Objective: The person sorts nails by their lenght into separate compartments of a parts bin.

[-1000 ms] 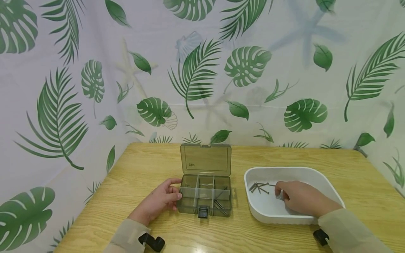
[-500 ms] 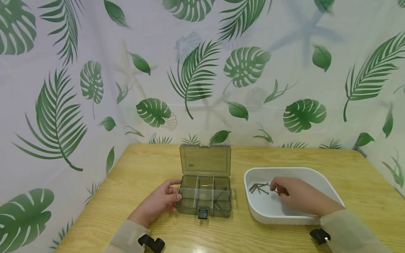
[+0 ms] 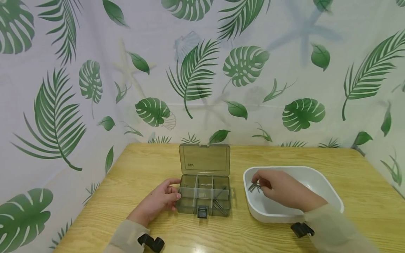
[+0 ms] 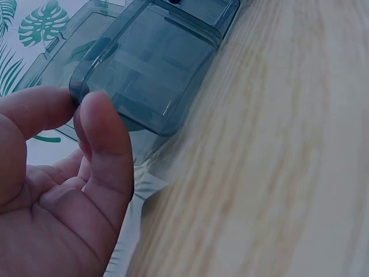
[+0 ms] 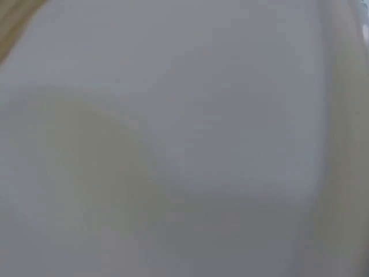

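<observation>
In the head view a smoky clear compartment box [image 3: 202,192] stands on the table with its lid [image 3: 205,160] raised. Long thin screws [image 3: 219,206] lie in its right compartments. My left hand [image 3: 161,201] grips the box's left wall; in the left wrist view thumb and forefinger pinch a corner of the box [image 4: 155,75]. Over the left end of a white tray [image 3: 329,186], my right hand [image 3: 278,186] bends its fingers and thumb around screws [image 3: 254,188] there, hiding part of the small pile. The right wrist view shows only blurred white tray [image 5: 242,115].
A wooden table [image 3: 152,165] carries both containers, with a strip of wood between them. A leaf-printed cloth [image 3: 205,77] hangs behind the table and along its left side. The box's latch [image 3: 202,212] juts out at the front.
My right hand has moved left inside the white tray, from its middle to the screws at the left end. My left hand and the box have stayed in place.
</observation>
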{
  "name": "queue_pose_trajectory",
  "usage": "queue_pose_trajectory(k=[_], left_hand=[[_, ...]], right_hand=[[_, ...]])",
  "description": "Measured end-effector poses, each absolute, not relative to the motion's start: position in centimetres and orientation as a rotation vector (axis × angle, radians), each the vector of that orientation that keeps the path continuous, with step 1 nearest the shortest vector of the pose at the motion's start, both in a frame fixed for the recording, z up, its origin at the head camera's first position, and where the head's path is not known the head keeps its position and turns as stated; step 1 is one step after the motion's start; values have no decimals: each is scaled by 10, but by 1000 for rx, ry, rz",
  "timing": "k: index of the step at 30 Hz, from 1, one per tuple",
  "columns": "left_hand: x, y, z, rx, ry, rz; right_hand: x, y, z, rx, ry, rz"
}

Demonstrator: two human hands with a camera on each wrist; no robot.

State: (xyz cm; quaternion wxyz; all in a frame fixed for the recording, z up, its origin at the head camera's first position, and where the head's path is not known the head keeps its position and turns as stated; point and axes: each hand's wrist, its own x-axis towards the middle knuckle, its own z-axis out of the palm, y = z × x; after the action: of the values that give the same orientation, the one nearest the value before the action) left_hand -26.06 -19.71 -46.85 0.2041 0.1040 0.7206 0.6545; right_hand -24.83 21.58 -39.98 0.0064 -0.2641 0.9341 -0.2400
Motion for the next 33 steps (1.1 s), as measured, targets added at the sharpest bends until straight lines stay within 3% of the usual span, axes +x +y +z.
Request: queue_pose_trajectory(k=[18,33], left_hand=[[-260,-199,-467,291,1990,1836],[-258,-197,-466,291,1974,1845]], right_hand=[[-256,157,-391,-880,2914,-795],[-266,119,-394,-696,2880,-839]])
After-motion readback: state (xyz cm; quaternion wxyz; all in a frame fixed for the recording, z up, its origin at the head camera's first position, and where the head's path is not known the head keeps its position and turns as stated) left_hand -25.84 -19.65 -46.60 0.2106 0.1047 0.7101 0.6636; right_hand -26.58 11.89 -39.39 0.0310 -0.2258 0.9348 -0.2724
